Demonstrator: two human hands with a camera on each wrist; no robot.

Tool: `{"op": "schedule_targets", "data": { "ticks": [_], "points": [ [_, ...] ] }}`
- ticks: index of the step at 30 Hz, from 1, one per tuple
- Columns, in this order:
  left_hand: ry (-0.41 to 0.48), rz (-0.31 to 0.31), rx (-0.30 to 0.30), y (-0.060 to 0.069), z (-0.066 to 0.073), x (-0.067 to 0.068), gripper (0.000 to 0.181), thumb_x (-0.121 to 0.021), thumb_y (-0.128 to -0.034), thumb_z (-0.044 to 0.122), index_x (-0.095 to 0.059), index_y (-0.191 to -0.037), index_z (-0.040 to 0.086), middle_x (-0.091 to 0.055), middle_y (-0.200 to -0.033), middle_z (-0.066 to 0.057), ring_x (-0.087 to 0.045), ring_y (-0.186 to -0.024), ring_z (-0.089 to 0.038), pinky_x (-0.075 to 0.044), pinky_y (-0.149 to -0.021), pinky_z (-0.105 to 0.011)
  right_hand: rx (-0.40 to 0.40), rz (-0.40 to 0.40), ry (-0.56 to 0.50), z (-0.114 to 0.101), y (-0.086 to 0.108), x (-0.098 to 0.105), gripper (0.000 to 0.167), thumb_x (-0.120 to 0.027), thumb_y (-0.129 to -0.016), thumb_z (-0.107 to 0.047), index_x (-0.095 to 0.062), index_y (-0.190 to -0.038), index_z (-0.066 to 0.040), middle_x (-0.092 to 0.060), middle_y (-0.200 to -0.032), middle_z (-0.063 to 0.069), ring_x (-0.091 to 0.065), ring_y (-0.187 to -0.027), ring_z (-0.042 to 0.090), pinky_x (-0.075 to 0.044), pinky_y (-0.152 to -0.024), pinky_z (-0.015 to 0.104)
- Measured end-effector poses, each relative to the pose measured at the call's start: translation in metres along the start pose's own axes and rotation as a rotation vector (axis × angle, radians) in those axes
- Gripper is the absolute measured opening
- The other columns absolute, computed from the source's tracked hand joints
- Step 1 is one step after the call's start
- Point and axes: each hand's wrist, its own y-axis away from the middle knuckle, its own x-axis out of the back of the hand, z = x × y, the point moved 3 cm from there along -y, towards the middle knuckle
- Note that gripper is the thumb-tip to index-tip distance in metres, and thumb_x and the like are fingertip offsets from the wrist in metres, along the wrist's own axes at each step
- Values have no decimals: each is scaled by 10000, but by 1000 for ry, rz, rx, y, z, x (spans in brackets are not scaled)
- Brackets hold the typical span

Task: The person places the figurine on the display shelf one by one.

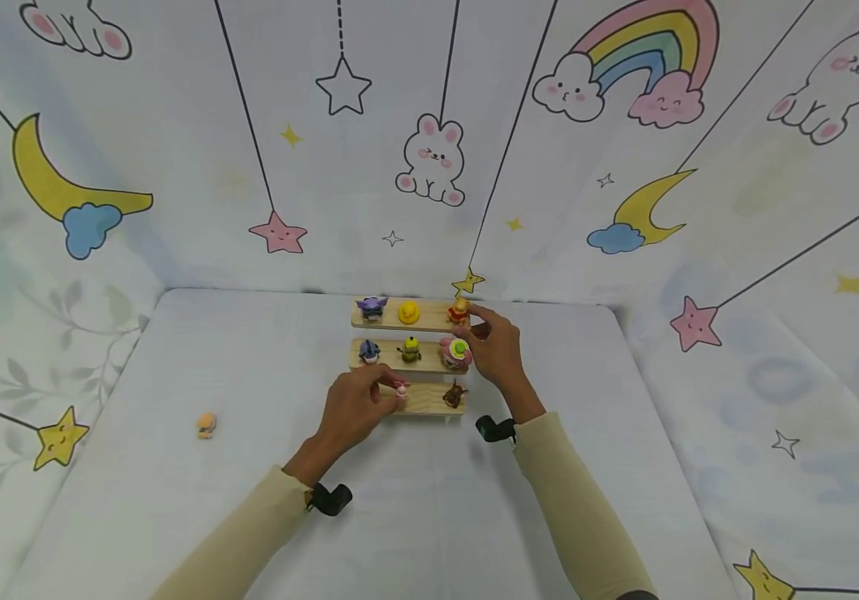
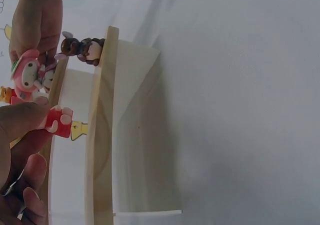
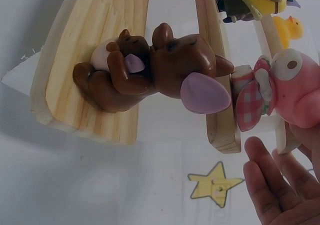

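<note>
My left hand (image 1: 357, 404) pinches a small figurine (image 2: 59, 121) in red with pale paws between thumb and finger, at the left part of the front wooden shelf (image 1: 425, 400). In the left wrist view it is apart from the board. My right hand (image 1: 498, 346) is at the right ends of the upper two shelves, close to a yellow-and-red bear figurine (image 1: 458, 312) and a pink figurine with a green-and-white hat (image 1: 456, 352). The pink figurine hides its thumb and index tip in the right wrist view; its other fingers (image 3: 267, 195) extend loosely. A brown kangaroo figurine (image 3: 145, 70) sits at the front shelf's right end.
The back shelf also bears a purple figurine (image 1: 372, 308) and yellow duck (image 1: 409, 312). On the middle shelf are a blue figurine (image 1: 369, 351) and a yellow goggled figurine (image 1: 410, 349). A small orange figurine (image 1: 207, 425) lies left on the white table (image 1: 137, 517).
</note>
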Motion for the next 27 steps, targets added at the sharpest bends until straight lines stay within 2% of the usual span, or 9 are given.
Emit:
{"op": "schedule_targets", "data": {
  "ticks": [5, 12, 27],
  "points": [
    [-29, 1, 10, 1, 0, -8, 221, -927, -840, 243, -806, -1023, 210, -619, -714, 49, -454, -610, -63, -342, -547, -238, 16, 4, -5, 0, 0, 0, 534, -774, -988, -324, -644, -1471, -139, -746, -1256, 173, -753, -1073, 322, -622, -917, 500],
    [-59, 18, 2, 1, -2, -16, 251, -937, -833, 249, -815, -1052, 230, -764, -881, 70, -477, -628, -50, -358, -555, -231, 37, 14, 1, -1, 0, 1, 563, -788, -969, -353, -645, -1466, -131, -754, -1238, 167, -758, -1056, 322, -619, -904, 504],
    [-69, 5, 22, 4, -7, -22, 361, -941, -827, 282, -789, -1150, 228, -637, -771, 28, -476, -667, -85, -346, -596, -256, 28, 15, -2, 0, 0, 0, 547, -780, -977, -350, -649, -1464, -139, -752, -1247, 154, -752, -1054, 313, -614, -906, 501]
  ]
}}
